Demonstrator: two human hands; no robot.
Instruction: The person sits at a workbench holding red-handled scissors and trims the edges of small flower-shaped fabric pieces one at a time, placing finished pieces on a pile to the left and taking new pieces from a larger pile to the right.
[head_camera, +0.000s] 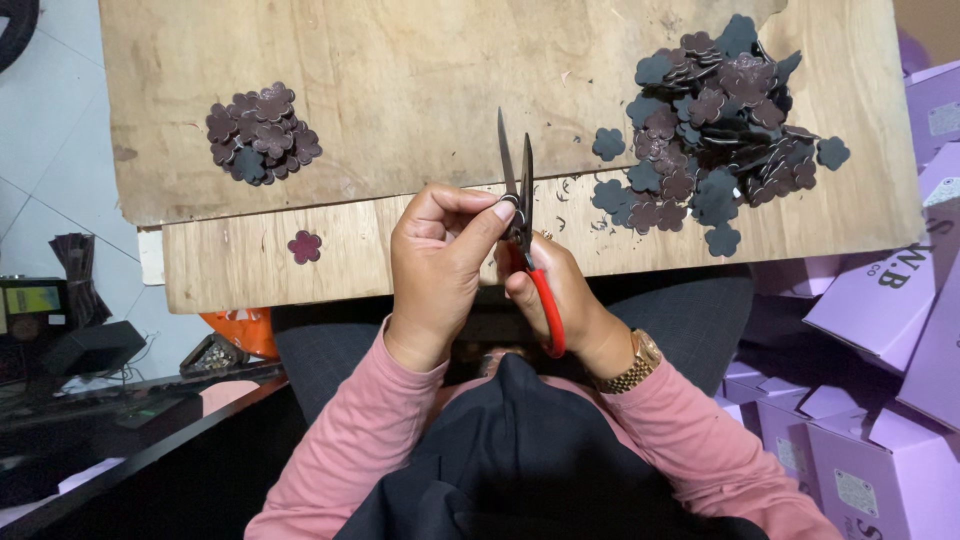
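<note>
1. Pinching a small piece at the scissor blades: left hand has thumb and forefinger closed together right at the scissors, near the pivot. I can't make out the piece itself; too small and mostly hidden by the fingertips.
2. Right hand is wrapped shut around the red handles. Blades point up and away, nearly closed, tips over the wooden board.
3. To do this cut well, I'd judge: keep the piece deep in the blades near the pivot, turn the piece with the left fingers instead of swinging the scissors, and keep the left thumb clear of the edge.
4. Both hands meet above the lap, just at the board's near edge. Wrists are bent inward, forearms in pink sleeves converge from either side; a gold watch sits on the right wrist.
5. Flower-shaped leather cutouts: big pile on the board to the right, smaller pile to the left, and one single flower alone on the near plank.
6. Purple boxes are stacked off to the right.
</note>
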